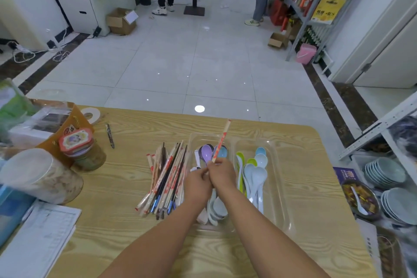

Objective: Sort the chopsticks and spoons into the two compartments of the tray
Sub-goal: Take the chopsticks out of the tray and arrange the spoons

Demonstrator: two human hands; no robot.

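So, R hand & L hand both pinch wrapped chopstick over tray.

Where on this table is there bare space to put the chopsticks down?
The table is bare between the chopstick pile and the lidded jar, and right of the tray. Both tray compartments are crowded with spoons.
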